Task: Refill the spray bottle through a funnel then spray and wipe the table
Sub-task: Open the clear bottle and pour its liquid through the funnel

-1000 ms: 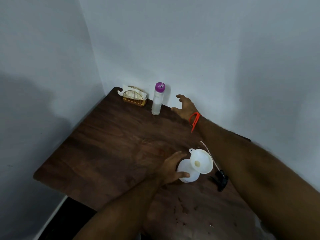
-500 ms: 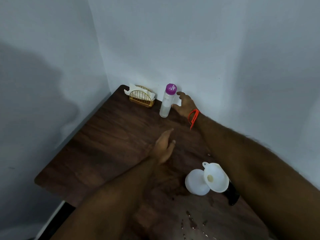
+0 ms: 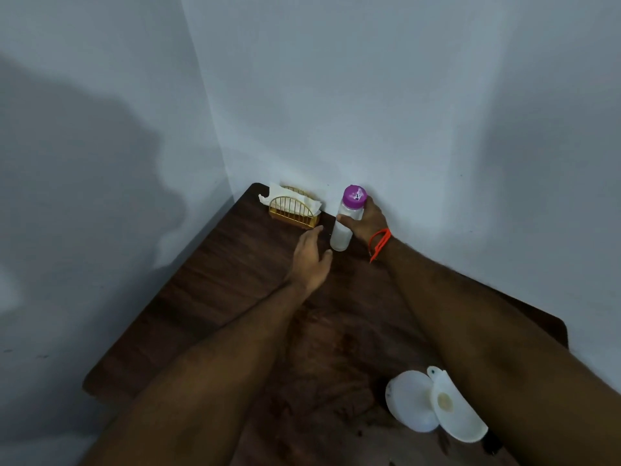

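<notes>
Dark wood table [image 3: 215, 297] pushed into a corner of pale walls. Far left corner: gold wire napkin holder [image 3: 294, 211] with white paper napkins [image 3: 285, 196] in it, standing against the back wall.

Left hand [image 3: 311, 258] just right of the holder, flat and low over the tabletop, fingers loosely apart, gripping nothing; fingertips close to the base of the refill bottle, can't tell if they touch it.

Clear refill bottle [image 3: 346, 220] with purple cap [image 3: 354, 196], upright, slightly tilted, near the back wall, liquid inside looks clear. Can't tell if its base is on the table or just lifted.

Right hand [image 3: 368, 220] wrapped around the upper body of that bottle from the right side, thumb across the front, fingers behind. Orange-red thread band [image 3: 379, 243] on the right wrist.

Near right, well apart from the refill bottle: white spray bottle body [image 3: 408, 403], round, seen from above, with white funnel [image 3: 453, 412] sitting tilted at its right side, partly hidden by the right forearm. Something dark just under the funnel edge, too hidden to name. Some small droplets or specks on the table near the front.
</notes>
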A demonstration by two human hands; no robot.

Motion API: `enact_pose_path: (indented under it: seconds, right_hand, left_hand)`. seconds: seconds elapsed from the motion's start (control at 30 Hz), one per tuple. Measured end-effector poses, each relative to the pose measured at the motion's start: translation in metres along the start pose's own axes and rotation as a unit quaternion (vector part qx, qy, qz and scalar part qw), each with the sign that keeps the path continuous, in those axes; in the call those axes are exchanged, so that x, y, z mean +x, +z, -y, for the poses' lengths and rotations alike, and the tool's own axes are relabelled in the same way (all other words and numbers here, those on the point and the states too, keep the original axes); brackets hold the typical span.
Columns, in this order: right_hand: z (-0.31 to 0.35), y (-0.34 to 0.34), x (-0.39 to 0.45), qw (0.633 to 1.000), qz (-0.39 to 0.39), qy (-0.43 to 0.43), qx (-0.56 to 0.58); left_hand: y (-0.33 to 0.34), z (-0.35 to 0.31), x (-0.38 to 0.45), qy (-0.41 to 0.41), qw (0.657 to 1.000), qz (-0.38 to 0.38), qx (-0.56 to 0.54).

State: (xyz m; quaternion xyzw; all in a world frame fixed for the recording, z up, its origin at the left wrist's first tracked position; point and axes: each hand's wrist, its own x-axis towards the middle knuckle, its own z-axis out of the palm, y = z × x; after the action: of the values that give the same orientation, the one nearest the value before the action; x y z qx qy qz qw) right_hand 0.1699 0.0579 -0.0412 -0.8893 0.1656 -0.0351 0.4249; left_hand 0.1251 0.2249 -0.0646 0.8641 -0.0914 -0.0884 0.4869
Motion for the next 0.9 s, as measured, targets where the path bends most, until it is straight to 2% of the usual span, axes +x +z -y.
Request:
enact_pose_path:
  seconds: [0.13, 0.4, 0.6, 0.73, 0.83, 0.9]
  right_hand:
    - [0.003, 0.004, -0.001, 0.999, -0.004, -0.011, 0.038]
    - [0.014, -0.028, -0.038, 0.996, 0.041, -0.079, 0.024]
    - [0.041, -0.074, -0.100, 0.989, 0.062, -0.123, 0.060]
    - [0.048, -0.099, -0.143, 0.983, 0.078, -0.141, 0.085]
    - [0.056, -0.110, -0.175, 0.979, 0.045, -0.125, 0.154]
    - [0.062, -0.118, -0.192, 0.973, -0.020, -0.099, 0.209]
  left_hand:
    - [0.001, 0.004, 0.001, -0.005, 1.000, 0.008, 0.010]
    - [0.010, -0.007, -0.011, -0.003, 1.000, 0.009, 0.010]
    - [0.030, -0.043, -0.053, 0.033, 0.997, -0.040, -0.058]
    - [0.036, -0.076, -0.086, 0.065, 0.987, -0.104, -0.103]
    - [0.038, -0.101, -0.108, 0.102, 0.982, -0.116, -0.108]
    - [0.039, -0.119, -0.121, 0.104, 0.980, -0.135, -0.104]
